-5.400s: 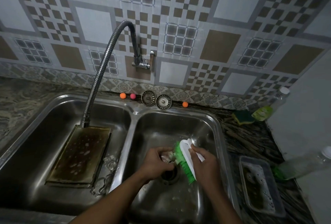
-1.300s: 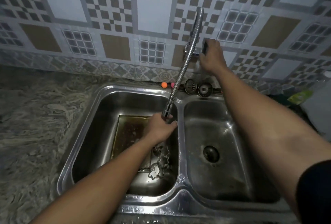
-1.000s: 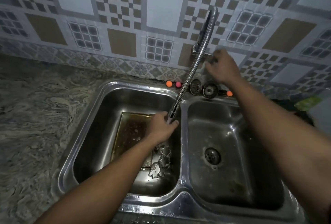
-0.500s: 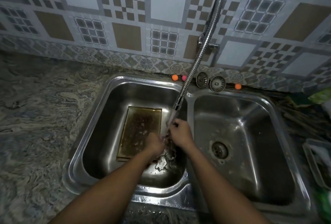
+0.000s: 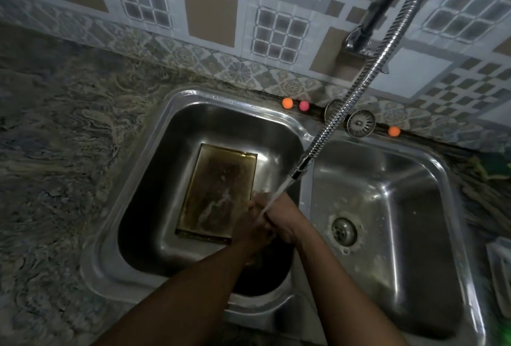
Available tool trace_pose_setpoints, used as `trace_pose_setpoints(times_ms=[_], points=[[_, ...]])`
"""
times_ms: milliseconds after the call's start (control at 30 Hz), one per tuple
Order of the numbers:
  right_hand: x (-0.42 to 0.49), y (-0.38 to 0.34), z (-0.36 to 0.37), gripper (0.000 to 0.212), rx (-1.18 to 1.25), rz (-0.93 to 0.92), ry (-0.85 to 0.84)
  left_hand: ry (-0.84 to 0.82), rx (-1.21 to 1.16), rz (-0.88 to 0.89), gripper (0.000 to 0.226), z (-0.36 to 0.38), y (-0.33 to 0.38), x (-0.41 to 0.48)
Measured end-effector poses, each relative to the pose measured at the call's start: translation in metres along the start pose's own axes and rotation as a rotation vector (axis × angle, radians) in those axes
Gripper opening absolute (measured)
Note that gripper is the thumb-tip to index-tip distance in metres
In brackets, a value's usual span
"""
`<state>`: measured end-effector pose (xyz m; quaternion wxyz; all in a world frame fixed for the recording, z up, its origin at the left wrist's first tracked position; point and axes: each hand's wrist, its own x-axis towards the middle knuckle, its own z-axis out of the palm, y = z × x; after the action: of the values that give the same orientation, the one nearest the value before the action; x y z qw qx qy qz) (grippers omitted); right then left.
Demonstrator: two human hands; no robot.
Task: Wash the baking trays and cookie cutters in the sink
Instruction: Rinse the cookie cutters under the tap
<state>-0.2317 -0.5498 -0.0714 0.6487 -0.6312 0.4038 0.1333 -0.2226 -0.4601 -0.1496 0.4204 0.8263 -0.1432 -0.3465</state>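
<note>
Two hands: left hand (image 5: pixel 253 230) and right hand (image 5: pixel 279 218) pressed together under the water stream (image 5: pixel 273 197), fingers curled; whether they enclose anything cannot be told.
Hand position: right side of the left basin of the double stainless-steel sink (image 5: pixel 304 135).
Baking tray: stained, brownish rectangular metal baking tray (image 5: pixel 218 190) flat on the left basin floor, just left of the hands.
Cookie cutters: possibly beneath the hands; hidden.
Faucet: flexible chrome spring-hose faucet (image 5: pixel 345 107), nozzle above the hands.
Right basin: round metal drain (image 5: pixel 343 230).
Back ledge: round metal strainer plug (image 5: pixel 360 123).
</note>
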Motion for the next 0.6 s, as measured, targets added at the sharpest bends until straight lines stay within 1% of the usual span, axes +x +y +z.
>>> trace_pose_setpoints(times_ms=[100,133,167,200,233,267,333,400,433,500,600], points=[[0.018,0.022,-0.013,0.036,-0.383,-0.166,0.24,0.012,0.018,-0.079,0.043,-0.009,0.002,-0.001],[0.024,0.03,-0.016,0.034,-0.482,-0.176,0.246,0.04,0.029,-0.065,0.037,-0.012,-0.002,0.002],[0.024,0.033,-0.016,0.029,-0.554,-0.168,0.21,0.056,0.028,-0.085,0.027,-0.018,-0.003,0.002],[0.024,0.037,-0.013,0.024,-0.601,-0.159,0.163,0.101,0.005,-0.109,0.018,-0.024,-0.005,0.003],[0.024,0.04,-0.008,0.02,-0.607,-0.156,0.126,0.156,-0.06,-0.133,0.013,-0.03,-0.004,0.001],[0.022,0.042,-0.002,0.018,-0.564,-0.165,0.113,0.211,-0.127,-0.151,0.016,-0.034,-0.003,0.0],[0.014,0.044,0.012,0.013,-0.332,-0.181,0.141,0.256,-0.32,-0.203,0.022,-0.042,0.001,-0.006],[0.001,0.04,0.024,0.009,-0.07,-0.198,0.17,0.289,-0.553,-0.26,0.018,-0.05,0.007,-0.013],[-0.004,0.037,0.028,0.012,-0.015,-0.228,0.185,0.29,-0.678,-0.291,0.017,-0.055,0.009,-0.015],[-0.013,0.032,0.032,0.016,0.025,-0.308,0.216,0.229,-0.846,-0.319,0.017,-0.062,0.016,-0.021],[-0.027,0.029,0.031,0.021,0.056,-0.398,0.263,0.071,-0.928,-0.339,0.019,-0.069,0.031,-0.033]])
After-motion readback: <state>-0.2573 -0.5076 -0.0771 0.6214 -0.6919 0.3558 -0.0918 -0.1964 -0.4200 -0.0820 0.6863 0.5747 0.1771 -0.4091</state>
